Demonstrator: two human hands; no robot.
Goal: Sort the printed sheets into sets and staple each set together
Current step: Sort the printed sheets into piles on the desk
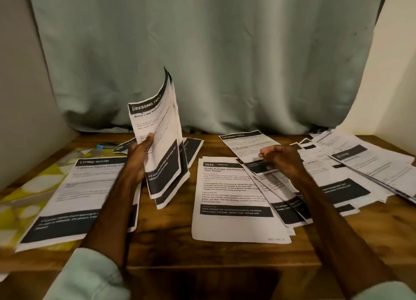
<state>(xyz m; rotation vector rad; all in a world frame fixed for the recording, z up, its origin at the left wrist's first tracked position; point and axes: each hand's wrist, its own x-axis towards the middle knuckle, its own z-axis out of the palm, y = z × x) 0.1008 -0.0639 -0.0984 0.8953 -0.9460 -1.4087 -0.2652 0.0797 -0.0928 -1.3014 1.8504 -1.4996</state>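
A small stack of printed sheets (162, 146) headed "DRESSING TABLE" stands upright left of centre on the wooden table (168, 243), its top curling back and its lower edge at or just above the wood. The left hand (139, 157) grasps it from the left side, thumb across the front page and fingers behind. The right hand (281, 158) is curled at the near edge of a flat sheet (245, 145) with the same heading; that edge looks slightly raised, but I cannot tell whether the fingers actually pinch it. Just under that sheet lies a page numbered 2945 (234, 198), topping a fanned pile of pages. A loose spread of more sheets (351, 171) runs to the table's right edge. Under the left forearm lies a pile headed "LIVING ROOM" (85, 191), partly over a yellow-and-white patterned surface (31, 187). Behind the held stack lie a few more pages (194, 146) and one marked 2701 (123, 145), with a small blue object (100, 146) near it. A pale green curtain (202, 51) hangs behind the table.
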